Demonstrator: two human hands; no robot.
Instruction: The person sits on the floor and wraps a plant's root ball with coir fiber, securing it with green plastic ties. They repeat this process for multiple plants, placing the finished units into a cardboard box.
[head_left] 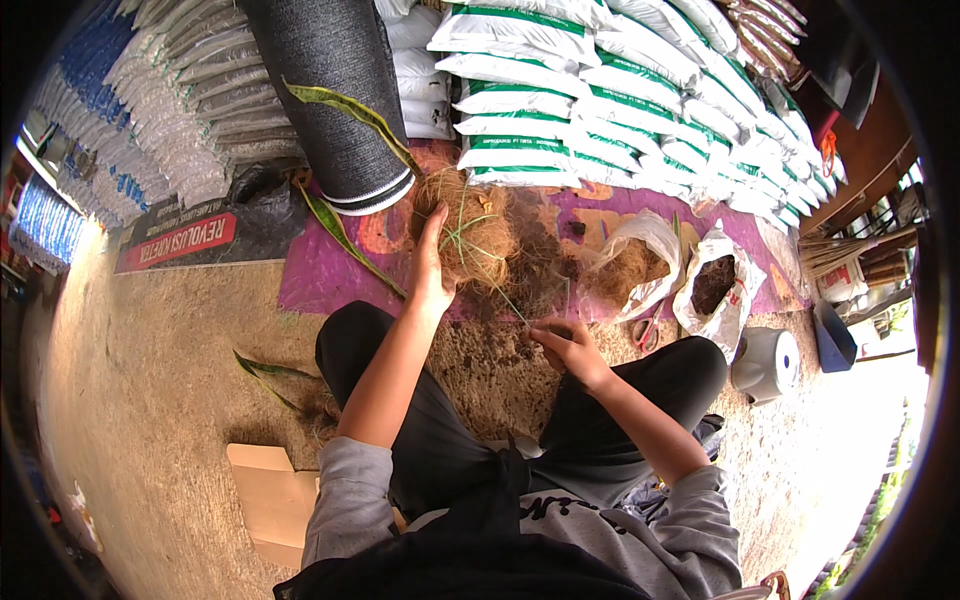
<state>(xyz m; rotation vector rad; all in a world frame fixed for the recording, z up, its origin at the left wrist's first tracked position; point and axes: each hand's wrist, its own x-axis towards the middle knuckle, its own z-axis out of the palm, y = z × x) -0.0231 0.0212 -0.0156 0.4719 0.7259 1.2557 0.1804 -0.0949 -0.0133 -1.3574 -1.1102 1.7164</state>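
Observation:
My left hand [430,265] grips the left side of a ball of brown coconut fibre [492,228]. Green string [512,303] crosses over the ball in several directions. Its end runs taut down to my right hand [565,345], whose fingers are pinched on it. A long green snake plant leaf with yellow edges [350,108] rises from the ball toward the upper left. Another such leaf [335,228] slants down beside my left forearm. Under and beside the ball, dark soil and loose fibre [540,270] are scattered. The ball hides the left hand's fingertips.
A purple sheet [355,278] bears an open bag of fibre [655,235], a bag of dark soil [735,262] and red-handled scissors [646,336]. Stacked white-green sacks [515,105] and a black roll [325,90] stand behind. Cardboard [275,500] lies left, a blue dustpan [833,338] right.

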